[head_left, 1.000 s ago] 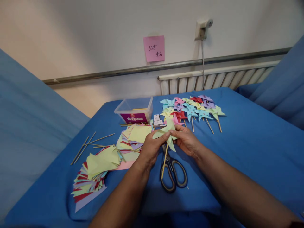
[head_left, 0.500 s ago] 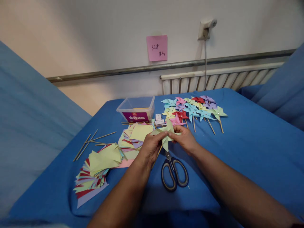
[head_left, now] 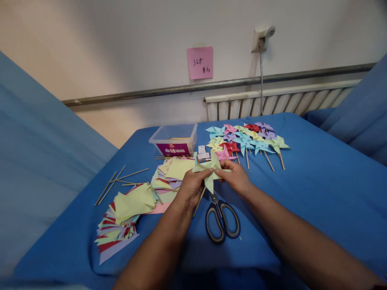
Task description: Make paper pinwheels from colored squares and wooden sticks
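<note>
Both hands hold a pale green paper pinwheel [head_left: 211, 169] above the blue table. My left hand [head_left: 191, 188] grips its left side and the wooden stick that slants down below the palm. My right hand [head_left: 236, 177] pinches the pinwheel's centre from the right. Directly beneath the hands lie scissors [head_left: 221, 220] with black and yellow handles.
Finished pinwheels [head_left: 246, 139] in several colours lie at the back of the table. A clear plastic box [head_left: 174, 139] stands left of them. Two stacks of coloured paper squares [head_left: 127, 211] and loose wooden sticks [head_left: 119, 181] lie to the left. Blue cloth rises on both sides.
The pinwheel has been turned in my hands and its stick has swung from hanging straight down to slanting down-left behind my left hand. The view shifted slightly.
</note>
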The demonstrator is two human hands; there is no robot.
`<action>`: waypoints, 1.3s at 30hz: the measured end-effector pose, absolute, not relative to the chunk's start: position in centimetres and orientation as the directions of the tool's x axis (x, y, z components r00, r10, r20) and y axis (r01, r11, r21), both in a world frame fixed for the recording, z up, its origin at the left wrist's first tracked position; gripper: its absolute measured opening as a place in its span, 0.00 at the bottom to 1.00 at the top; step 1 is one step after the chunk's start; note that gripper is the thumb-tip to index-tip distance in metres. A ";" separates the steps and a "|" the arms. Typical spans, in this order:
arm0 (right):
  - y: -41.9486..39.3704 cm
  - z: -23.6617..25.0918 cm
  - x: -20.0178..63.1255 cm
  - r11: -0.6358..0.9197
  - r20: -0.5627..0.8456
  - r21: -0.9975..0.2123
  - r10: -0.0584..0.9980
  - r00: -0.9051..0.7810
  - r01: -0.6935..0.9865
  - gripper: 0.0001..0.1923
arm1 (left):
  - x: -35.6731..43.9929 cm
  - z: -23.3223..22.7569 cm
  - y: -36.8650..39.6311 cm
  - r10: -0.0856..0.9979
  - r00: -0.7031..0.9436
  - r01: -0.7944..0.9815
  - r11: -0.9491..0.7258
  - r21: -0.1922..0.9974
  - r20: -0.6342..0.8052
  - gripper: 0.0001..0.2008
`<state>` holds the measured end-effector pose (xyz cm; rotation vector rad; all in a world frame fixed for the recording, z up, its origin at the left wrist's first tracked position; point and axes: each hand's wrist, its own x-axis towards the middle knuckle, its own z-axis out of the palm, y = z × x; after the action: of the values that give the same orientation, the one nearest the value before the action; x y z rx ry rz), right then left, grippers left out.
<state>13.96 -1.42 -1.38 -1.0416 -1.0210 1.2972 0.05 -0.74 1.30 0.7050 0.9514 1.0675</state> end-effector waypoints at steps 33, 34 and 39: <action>-3.1 -2.9 11.6 0.405 0.436 -0.798 0.899 -0.036 0.447 0.03 | 0.2 0.4 -0.3 0.961 -0.042 -0.616 0.191 0.764 -0.274 0.12; -3.1 -2.9 11.6 0.397 0.431 -0.802 0.902 -0.028 0.446 0.03 | 0.2 0.4 -0.3 0.959 -0.039 -0.610 0.199 0.767 -0.280 0.12; -3.2 -3.2 11.3 0.291 0.316 -0.928 0.946 0.077 0.233 0.05 | 0.3 0.7 -0.5 0.968 -0.084 -0.575 0.145 0.805 -0.234 0.12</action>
<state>11.33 -3.17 -3.18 -1.1788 -1.4124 0.7827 0.29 -0.45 0.67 0.5437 0.9458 1.3930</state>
